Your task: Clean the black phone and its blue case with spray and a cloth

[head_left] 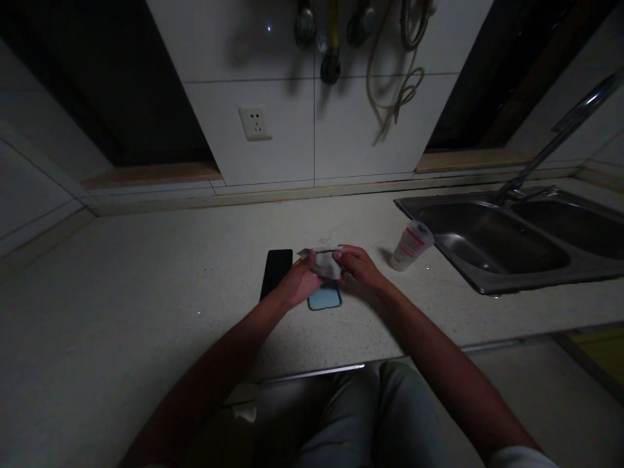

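Observation:
Between my two hands is a small pale cloth or wipe (327, 265), held up over the counter. My left hand (303, 281) grips its left side, and the thumb and fingers of my right hand (357, 265) pinch its right side. Beneath it lies a light blue phone case or phone (325, 298) with a dark rim, its upper part covered by my hands. A black phone (277, 270) lies flat just left of it, partly behind my left wrist.
A clear plastic cup with red print (410, 247) stands on the speckled counter (170, 279), right of my hands. Farther right is a steel double sink (492, 240) with a faucet (560, 133). On the tiled wall are a socket (255, 123), pipe fittings and a hanging cord (404, 91).

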`<state>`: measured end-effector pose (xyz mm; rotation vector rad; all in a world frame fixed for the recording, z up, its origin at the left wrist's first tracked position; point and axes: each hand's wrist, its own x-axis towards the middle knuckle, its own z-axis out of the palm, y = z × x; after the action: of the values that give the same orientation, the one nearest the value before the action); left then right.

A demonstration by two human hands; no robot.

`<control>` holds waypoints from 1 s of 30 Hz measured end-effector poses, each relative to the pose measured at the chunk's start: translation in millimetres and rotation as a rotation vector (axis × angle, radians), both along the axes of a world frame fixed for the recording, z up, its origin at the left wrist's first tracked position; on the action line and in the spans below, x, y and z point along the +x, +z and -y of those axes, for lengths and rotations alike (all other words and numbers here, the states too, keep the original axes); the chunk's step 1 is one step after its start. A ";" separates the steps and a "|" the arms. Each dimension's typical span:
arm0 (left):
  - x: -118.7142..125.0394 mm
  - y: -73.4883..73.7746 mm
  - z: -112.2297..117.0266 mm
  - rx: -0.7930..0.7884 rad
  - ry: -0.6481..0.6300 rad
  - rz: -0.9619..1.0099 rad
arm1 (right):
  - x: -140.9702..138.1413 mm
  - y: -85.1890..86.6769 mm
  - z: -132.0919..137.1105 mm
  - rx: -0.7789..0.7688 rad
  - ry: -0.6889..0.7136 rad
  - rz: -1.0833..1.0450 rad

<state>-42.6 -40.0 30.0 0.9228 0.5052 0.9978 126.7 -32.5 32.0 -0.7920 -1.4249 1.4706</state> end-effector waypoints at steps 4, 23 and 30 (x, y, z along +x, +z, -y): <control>1.3 -0.9 3.8 0.079 -0.081 0.022 | 0.7 -1.0 -2.4 -0.034 0.039 -0.081; -1.1 -13.5 -4.0 -0.209 0.079 0.111 | 0.3 6.4 3.4 0.018 -0.316 0.136; -0.6 -12.2 -4.4 -0.237 0.133 0.086 | 0.8 6.6 3.0 0.048 -0.284 0.212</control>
<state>-43.2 -35.6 17.8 0.6387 0.6038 1.0675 127.5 -35.5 38.6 -1.0977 -1.4285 1.1585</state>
